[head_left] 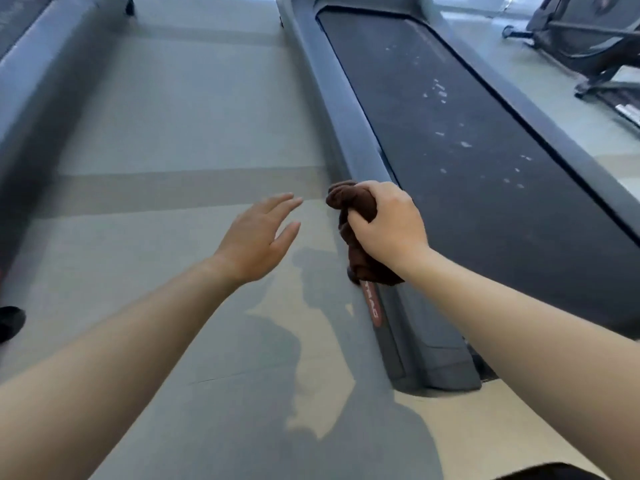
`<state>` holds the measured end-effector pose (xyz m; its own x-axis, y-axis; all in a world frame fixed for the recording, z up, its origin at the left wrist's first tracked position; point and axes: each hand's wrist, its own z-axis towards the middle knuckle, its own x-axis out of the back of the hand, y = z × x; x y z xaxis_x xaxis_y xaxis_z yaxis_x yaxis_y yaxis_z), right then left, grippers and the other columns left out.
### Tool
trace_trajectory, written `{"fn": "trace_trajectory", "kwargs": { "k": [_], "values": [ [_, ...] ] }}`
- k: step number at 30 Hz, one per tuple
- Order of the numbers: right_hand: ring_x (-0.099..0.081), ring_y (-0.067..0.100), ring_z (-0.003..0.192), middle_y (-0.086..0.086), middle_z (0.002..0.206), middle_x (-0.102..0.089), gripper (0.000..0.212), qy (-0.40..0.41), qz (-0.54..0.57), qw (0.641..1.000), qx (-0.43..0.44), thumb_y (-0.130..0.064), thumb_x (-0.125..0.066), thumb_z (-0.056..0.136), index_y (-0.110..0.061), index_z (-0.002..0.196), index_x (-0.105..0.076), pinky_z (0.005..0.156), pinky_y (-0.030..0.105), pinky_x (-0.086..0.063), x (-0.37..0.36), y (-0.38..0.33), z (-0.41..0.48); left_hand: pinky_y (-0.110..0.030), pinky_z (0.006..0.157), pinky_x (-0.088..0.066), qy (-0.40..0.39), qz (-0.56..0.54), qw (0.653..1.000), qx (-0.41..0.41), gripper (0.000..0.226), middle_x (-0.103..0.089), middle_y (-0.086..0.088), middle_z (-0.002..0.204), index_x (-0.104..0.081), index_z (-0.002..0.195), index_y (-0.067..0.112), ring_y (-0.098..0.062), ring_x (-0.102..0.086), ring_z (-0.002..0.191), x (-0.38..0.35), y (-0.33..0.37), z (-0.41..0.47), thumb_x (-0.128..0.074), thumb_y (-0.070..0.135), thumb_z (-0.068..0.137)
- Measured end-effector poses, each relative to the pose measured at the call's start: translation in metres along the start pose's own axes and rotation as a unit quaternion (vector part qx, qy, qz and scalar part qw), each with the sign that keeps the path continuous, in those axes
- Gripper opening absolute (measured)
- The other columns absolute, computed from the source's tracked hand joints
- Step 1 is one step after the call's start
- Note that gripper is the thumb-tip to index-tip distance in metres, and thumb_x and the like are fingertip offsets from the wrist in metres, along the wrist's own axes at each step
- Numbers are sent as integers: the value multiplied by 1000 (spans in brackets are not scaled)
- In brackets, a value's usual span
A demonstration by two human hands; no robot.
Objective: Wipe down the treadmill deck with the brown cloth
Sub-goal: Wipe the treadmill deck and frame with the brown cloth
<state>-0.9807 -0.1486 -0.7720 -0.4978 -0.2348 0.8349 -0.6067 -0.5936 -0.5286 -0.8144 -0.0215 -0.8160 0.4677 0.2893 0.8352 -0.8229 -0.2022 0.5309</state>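
Observation:
The treadmill deck runs from the lower right up to the top centre: a black belt (460,133) flecked with pale marks, framed by grey side rails (346,109). My right hand (389,221) is shut on a bunched brown cloth (356,202), which rests against the left side rail about midway along it. The cloth's loose end hangs down below my wrist over the rail. My left hand (258,237) hovers open over the floor just left of the rail, fingers spread, touching nothing.
Pale floor (180,116) lies between this treadmill and a second treadmill's grey rail (38,98) at the left edge. Another exercise machine (588,46) stands at the upper right. A dark shoe (10,322) shows at the left edge.

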Motion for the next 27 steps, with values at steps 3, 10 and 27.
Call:
{"fn": "trace_trajectory", "kwargs": {
  "k": [3, 10, 27],
  "values": [
    [-52, 24, 109, -1, 118, -60, 31, 4, -11, 1000, 13, -28, -58, 85, -24, 116, -61, 90, 46, -45, 15, 67, 12, -36, 113, -24, -22, -1, 1000, 5, 45, -39, -3, 147, -42, 140, 18, -20, -32, 136, -47, 49, 38, -40, 30, 98],
    [-44, 23, 122, 0, 130, -52, 39, -43, -79, 996, 14, -31, -59, 86, -23, 125, -55, 93, 42, -35, 4, 171, 23, -39, 112, -26, -101, 87, 991, 11, 46, -38, 1, 148, -38, 142, 21, -18, -32, 136, -92, 95, 94, -36, 35, 98],
    [-41, 23, 122, -1, 131, -49, 43, -59, -184, 979, -66, -37, -58, 85, -24, 126, -54, 84, 39, -39, -3, 220, 28, -48, 111, -21, -163, 157, 956, -184, 44, -41, 3, 144, -40, 138, 27, -17, -35, 134, -175, 92, 184, -36, 38, 95]
  ]
}}
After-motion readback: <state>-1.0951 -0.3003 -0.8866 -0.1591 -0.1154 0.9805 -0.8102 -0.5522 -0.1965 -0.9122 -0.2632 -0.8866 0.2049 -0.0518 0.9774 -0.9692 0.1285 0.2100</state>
